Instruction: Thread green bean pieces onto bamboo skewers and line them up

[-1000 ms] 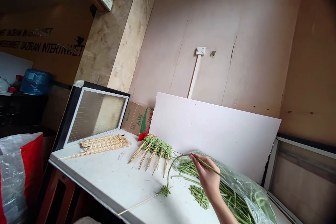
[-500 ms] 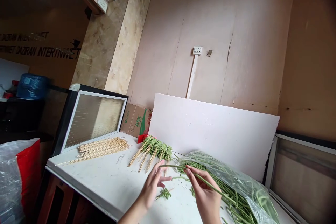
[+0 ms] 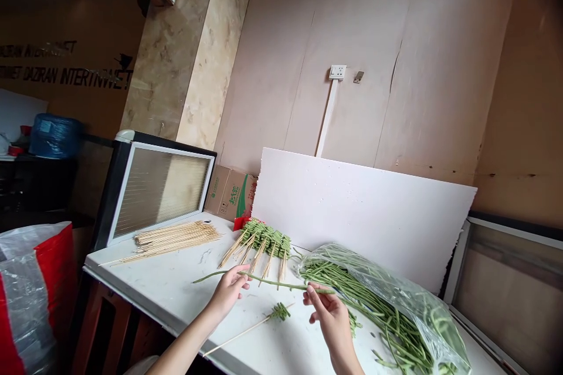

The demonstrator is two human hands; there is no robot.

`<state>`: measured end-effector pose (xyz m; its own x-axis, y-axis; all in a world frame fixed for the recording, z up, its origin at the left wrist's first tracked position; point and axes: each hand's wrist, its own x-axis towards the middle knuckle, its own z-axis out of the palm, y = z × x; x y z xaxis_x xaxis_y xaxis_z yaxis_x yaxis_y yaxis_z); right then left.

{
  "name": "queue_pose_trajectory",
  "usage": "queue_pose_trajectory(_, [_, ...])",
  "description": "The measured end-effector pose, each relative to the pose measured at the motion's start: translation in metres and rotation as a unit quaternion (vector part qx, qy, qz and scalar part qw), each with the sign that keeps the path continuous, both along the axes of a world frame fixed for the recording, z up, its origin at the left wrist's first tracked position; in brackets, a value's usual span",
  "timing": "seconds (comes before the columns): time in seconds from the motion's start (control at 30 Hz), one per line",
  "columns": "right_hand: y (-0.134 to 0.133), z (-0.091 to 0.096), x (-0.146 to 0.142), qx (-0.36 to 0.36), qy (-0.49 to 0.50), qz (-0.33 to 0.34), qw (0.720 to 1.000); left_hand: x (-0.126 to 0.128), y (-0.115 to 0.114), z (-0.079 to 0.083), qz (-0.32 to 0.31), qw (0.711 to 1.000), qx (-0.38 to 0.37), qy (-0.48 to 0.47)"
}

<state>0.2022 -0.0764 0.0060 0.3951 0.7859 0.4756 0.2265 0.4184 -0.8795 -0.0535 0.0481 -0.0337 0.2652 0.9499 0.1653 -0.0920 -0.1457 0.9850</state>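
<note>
A long green bean (image 3: 277, 284) stretches between my hands above the white table. My left hand (image 3: 231, 290) pinches it partway along, and its thin end sticks out to the left. Near the other end, my right hand (image 3: 324, 303) grips it between thumb and fingers. Below them on the table lies a bamboo skewer (image 3: 240, 337) with short cut bean pieces (image 3: 280, 312) threaded near its tip. To the right, a clear plastic bag (image 3: 396, 293) lies open over many long beans (image 3: 373, 304). A few cut pieces (image 3: 353, 322) rest beside my right hand, partly hidden.
Finished bean skewers (image 3: 264, 240) lie stacked at the back of the table (image 3: 167, 287). Bare bamboo skewers (image 3: 176, 237) are piled at the left, by a framed glass partition (image 3: 162, 187). A cardboard box (image 3: 231, 190) and white board (image 3: 360, 217) stand behind.
The bean has been drawn leftward out of the bag area and now spans both hands. My left hand has moved left, uncovering the skewer on the table. The view has shifted slightly.
</note>
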Motion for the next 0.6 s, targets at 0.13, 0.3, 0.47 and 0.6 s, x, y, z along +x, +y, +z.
queue_pose_trajectory(0.13, [-0.002,0.003,0.000,-0.052,0.008,0.033,0.998,-0.002,0.007,-0.011,-0.007,1.000,-0.024,0.014])
queue_pose_trajectory(0.3, [-0.010,0.003,-0.009,-0.088,0.020,0.059,0.994,-0.008,0.002,-0.015,0.020,0.993,-0.010,0.116])
queue_pose_trajectory(0.47, [-0.015,0.004,-0.020,-0.079,-0.057,0.081,0.992,0.000,-0.035,0.022,0.040,0.932,0.284,0.223])
queue_pose_trajectory(0.6, [-0.017,0.006,-0.030,-0.061,-0.104,0.073,0.990,0.027,-0.058,0.048,-0.062,0.907,0.371,0.191])
